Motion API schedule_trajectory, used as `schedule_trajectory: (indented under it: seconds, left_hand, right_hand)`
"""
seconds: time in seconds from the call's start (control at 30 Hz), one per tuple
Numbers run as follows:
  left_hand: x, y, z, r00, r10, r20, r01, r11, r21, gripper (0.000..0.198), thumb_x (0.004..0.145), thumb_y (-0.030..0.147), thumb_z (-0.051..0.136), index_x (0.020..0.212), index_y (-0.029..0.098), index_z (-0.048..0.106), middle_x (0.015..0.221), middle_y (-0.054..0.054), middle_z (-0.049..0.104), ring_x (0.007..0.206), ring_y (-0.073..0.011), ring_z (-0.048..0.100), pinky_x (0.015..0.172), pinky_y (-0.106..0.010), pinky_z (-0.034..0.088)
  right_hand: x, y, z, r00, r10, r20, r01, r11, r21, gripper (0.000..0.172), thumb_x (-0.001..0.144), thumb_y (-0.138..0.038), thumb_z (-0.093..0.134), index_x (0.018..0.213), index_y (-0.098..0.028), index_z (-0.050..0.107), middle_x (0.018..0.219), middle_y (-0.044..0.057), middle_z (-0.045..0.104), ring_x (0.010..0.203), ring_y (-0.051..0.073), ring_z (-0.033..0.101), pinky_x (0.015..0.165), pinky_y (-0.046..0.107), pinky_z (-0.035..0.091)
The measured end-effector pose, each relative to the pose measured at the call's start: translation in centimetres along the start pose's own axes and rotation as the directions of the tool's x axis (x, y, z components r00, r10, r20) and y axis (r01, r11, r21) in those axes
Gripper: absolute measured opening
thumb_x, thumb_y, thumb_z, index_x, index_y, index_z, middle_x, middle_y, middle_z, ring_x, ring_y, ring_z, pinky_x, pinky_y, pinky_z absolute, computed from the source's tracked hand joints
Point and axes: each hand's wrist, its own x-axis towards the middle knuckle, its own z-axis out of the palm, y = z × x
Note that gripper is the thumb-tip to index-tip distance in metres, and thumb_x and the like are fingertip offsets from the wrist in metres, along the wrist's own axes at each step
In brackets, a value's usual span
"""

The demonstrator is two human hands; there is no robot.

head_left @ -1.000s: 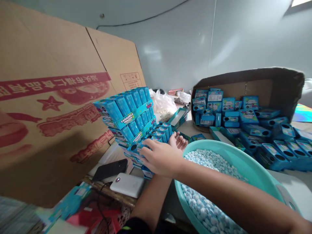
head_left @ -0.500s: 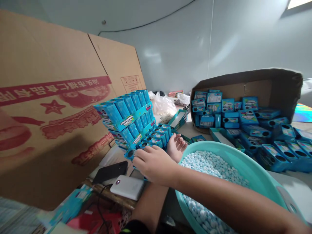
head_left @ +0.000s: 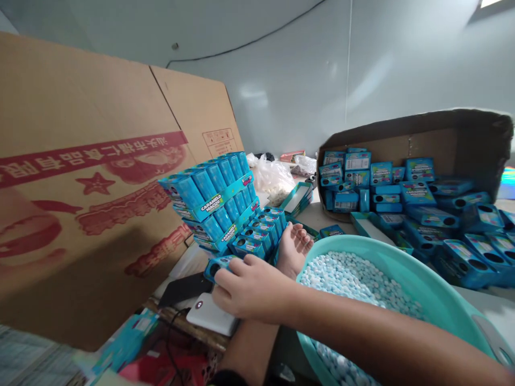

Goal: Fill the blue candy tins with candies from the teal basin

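My right hand [head_left: 249,289] reaches in from the lower right, fingers curled over a small blue candy box [head_left: 217,265] that has a round hole in its end. It sits just in front of a row of the same open boxes [head_left: 261,228], at the foot of a tall leaning stack of blue display packs [head_left: 213,198]. A bare foot [head_left: 293,246] rests beside the row, touching the rim of a teal basin [head_left: 406,271] full of pale blue and white candies [head_left: 350,279]. My left hand is out of view.
A large printed cardboard sheet [head_left: 80,161] stands on the left. A tipped carton [head_left: 442,139] spills several blue boxes at the right. A white power bank [head_left: 209,319] and a black phone [head_left: 183,287] lie under my hand. Plastic bags [head_left: 273,174] are behind.
My right hand has drawn back from the row toward me and to the left, now holding a small blue box over the power bank. The foot stays put.
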Motion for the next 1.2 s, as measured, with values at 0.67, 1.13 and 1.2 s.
schedule_trajectory:
  seconds: [0.67,1.13,1.2]
  left_hand:
    - [-0.7,0.8,0.9,0.997,-0.068,-0.025,0.064,0.989,-0.134,0.027,0.107,0.04,0.066,0.117,0.016,0.068,0.103,-0.005,0.07,0.078,-0.0131,0.066,0.067,-0.027,0.059]
    - [-0.7,0.6,0.9,0.997,-0.067,0.042,0.069,0.996,-0.061,0.026,0.106,0.038,0.069,0.117,0.015,0.068,0.104,-0.004,0.071,0.081,-0.0143,0.067,0.07,-0.029,0.061]
    - [-0.5,0.4,0.9,0.996,-0.073,0.042,0.074,0.996,-0.04,0.033,0.105,0.039,0.07,0.127,0.016,0.068,0.12,-0.009,0.071,0.096,-0.0196,0.072,0.082,-0.037,0.065]
  right_hand:
    - [-0.4,1.2,0.5,0.973,0.229,0.03,-0.228,0.973,-0.041,0.038,0.111,-0.027,0.044,0.146,-0.019,0.058,0.143,0.013,0.065,0.118,0.029,0.062,0.096,0.05,0.056]
    - [-1.1,1.3,1.6,0.961,0.254,0.11,-0.25,0.967,-0.045,0.058,0.106,-0.028,0.046,0.161,-0.009,0.041,0.164,0.022,0.053,0.129,0.037,0.06,0.09,0.052,0.061]
    - [-1.2,1.6,1.8,0.963,0.241,0.118,-0.241,0.97,-0.021,0.059,0.105,-0.027,0.046,0.161,-0.009,0.041,0.164,0.02,0.053,0.126,0.035,0.06,0.09,0.052,0.061]
